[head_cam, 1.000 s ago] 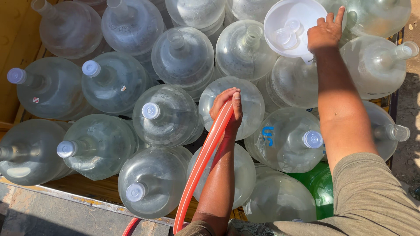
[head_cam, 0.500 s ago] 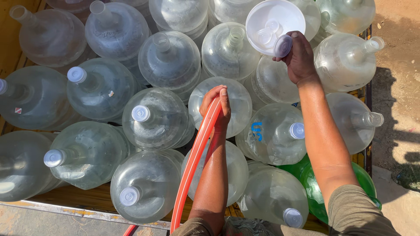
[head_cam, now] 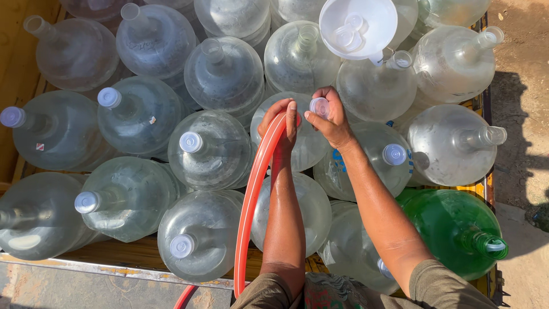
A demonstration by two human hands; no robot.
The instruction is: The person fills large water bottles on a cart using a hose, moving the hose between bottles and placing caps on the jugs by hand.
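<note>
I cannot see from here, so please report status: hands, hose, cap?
Left hand grips red hose at a clear jug. Right hand pinches small cap. White funnel rests on jugs beyond. Nothing blocking.

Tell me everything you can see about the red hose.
The red hose is a smooth, glossy tube, plastic or rubber by its look. It rises from the bottom edge of the frame, curving up over the clear water jugs. The left hand grips its upper end, beside the right hand, which pinches a small translucent cap.
</note>
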